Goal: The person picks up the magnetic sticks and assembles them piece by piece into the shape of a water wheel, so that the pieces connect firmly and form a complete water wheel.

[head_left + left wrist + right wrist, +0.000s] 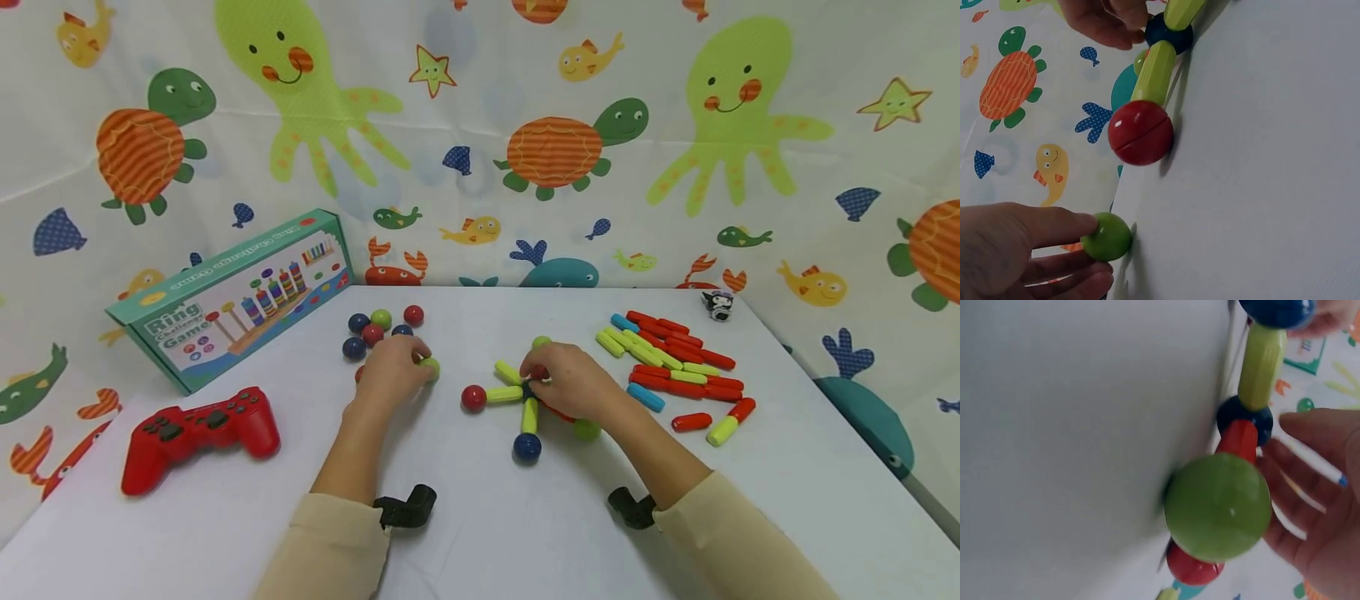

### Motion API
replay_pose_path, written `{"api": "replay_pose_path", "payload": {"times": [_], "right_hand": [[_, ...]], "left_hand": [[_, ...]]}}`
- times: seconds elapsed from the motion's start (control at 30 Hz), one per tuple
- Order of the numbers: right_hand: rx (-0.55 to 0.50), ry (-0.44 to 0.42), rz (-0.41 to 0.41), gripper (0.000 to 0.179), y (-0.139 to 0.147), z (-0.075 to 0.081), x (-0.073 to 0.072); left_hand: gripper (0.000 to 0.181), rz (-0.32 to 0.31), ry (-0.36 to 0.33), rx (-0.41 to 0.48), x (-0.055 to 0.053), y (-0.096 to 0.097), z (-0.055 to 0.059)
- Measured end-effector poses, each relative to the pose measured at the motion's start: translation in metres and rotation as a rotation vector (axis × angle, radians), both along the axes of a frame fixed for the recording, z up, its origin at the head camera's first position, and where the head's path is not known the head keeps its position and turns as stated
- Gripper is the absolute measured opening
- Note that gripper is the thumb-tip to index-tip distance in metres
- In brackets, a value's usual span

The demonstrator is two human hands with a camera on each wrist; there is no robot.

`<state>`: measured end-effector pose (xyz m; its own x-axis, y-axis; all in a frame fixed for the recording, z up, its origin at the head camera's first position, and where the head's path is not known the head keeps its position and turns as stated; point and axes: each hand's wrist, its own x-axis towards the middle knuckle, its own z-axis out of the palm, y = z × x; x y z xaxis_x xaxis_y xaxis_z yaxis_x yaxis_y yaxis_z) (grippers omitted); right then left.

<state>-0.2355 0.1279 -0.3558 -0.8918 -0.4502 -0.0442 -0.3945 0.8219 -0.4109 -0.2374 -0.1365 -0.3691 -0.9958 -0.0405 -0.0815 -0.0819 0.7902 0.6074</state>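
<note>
My left hand (392,371) pinches a green ball (1107,237) between thumb and fingers, just over the white table. At the middle of the table lies a star-shaped model of balls and sticks. Yellow-green sticks (504,395) and a red stick (1239,439) spread from its dark blue centre ball (1244,417). A red ball (474,398), a blue ball (527,447) and a green ball (1217,507) sit at stick ends. My right hand (573,379) holds the model at the centre ball with curled fingers, partly hiding it in the head view.
Loose balls (372,335) in several colours lie behind my left hand. Red, yellow-green and blue sticks (686,377) lie in a group at the right. A red game controller (201,437) and a ring game box (240,304) stand left; a small figurine (717,305) is at the back right.
</note>
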Motion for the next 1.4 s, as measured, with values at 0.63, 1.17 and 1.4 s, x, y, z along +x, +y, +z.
{"api": "replay_pose_path", "payload": {"times": [0.63,1.17,1.4], "right_hand": [[0.135,0.054,-0.095,0.021,-0.014,-0.002,0.006],[0.12,0.055,-0.071,0.024,-0.01,-0.003,0.003],[0.04,0.005,-0.06,0.021,0.003,0.001,-0.001]], "left_hand": [[0.028,-0.095,0.011,0.192,-0.013,0.042,-0.017],[0.029,-0.111,0.016,0.188,-0.021,0.049,-0.02],[0.035,-0.112,0.11,0.157,-0.016,0.059,-0.014]]}}
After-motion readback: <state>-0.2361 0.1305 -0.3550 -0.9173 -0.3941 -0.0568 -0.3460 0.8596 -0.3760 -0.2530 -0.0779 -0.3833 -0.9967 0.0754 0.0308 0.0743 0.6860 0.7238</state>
